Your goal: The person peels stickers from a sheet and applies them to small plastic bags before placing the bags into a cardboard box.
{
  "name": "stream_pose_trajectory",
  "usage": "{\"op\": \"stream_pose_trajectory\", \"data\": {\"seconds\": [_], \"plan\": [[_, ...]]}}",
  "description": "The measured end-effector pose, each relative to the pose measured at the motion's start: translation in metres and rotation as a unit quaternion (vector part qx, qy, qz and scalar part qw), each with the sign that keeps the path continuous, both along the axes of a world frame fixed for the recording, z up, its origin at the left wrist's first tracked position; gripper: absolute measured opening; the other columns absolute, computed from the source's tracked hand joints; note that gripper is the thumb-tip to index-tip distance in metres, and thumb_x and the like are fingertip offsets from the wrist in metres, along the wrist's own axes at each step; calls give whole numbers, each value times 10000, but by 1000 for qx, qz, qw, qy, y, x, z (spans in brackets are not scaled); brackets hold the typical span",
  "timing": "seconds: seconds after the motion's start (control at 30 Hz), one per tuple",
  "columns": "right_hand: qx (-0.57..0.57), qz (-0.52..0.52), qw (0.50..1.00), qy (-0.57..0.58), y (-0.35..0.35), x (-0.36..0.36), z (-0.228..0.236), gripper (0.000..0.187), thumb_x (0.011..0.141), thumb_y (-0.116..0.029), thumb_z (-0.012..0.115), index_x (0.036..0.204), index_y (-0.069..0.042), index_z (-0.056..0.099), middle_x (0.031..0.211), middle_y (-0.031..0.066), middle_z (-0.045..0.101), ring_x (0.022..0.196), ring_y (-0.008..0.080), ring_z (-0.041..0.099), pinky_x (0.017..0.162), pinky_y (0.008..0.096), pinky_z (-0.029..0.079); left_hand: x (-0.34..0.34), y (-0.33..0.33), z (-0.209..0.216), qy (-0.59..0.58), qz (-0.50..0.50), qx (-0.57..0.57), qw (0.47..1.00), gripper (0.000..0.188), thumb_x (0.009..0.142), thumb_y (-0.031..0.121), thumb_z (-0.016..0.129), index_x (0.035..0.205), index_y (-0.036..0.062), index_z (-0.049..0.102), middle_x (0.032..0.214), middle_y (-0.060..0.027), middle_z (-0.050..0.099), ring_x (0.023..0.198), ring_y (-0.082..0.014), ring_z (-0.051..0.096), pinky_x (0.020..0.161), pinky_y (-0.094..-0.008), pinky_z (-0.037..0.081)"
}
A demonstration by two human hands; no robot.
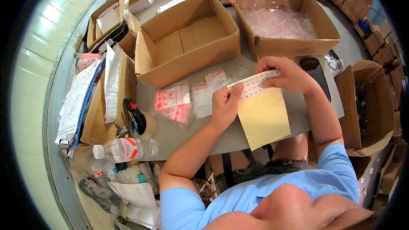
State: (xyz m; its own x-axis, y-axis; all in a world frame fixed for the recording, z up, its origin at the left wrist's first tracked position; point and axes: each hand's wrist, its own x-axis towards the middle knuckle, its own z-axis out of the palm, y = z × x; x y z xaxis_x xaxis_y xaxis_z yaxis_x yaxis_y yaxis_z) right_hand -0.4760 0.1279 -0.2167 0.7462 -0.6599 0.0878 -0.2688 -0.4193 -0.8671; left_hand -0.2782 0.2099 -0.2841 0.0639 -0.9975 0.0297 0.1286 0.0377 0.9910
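Between my two hands is a sticker sheet, with rows of small printed white labels along its top and a plain yellow backing hanging below. My left hand is closed on its upper left corner, thumb on the front. At the upper right edge, my right hand pinches the sheet with bent fingers; some fingertips are hidden. Clear zip bags lie on the grey table left of the sheet. Bags with red print lie beside them.
An empty cardboard box stands behind my hands, and a box of clear bags to its right. A dark phone lies right of my right hand. At left are a water bottle, a tape roll and a clipboard.
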Motion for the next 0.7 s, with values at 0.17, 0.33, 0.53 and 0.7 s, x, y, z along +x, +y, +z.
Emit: {"op": "stream_pose_trajectory", "data": {"seconds": [0.17,0.33,0.53,0.7], "plan": [[73,7,997,-24,2,2,1,264,722,21,650,967,-21,564,853,48,616,810,107,563,736,267,460,-4,3,6,30,20,-45,998,162,825,115,678,894,-22,627,748,-31,639,648,-70,575,577,-218,469],[105,-3,993,-56,1,3,-5,217,753,-16,663,947,-3,568,816,32,611,779,85,551,694,247,450,5,-1,1,4,0,-17,1000,176,821,106,683,928,-13,609,767,-43,644,657,-78,588,575,-220,478],[95,-30,994,-34,-4,0,-8,138,769,-73,683,834,4,590,752,19,608,717,68,533,630,236,433,6,-1,0,24,4,-16,1000,184,843,156,666,804,-14,606,702,-20,620,610,-39,528,515,-199,419],[99,-45,994,-17,-2,2,-12,117,777,-84,682,790,-2,600,691,6,594,656,57,504,572,233,402,5,2,16,53,-23,-8,998,165,827,122,674,863,-29,618,739,-33,634,637,-67,573,545,-213,461]]}}
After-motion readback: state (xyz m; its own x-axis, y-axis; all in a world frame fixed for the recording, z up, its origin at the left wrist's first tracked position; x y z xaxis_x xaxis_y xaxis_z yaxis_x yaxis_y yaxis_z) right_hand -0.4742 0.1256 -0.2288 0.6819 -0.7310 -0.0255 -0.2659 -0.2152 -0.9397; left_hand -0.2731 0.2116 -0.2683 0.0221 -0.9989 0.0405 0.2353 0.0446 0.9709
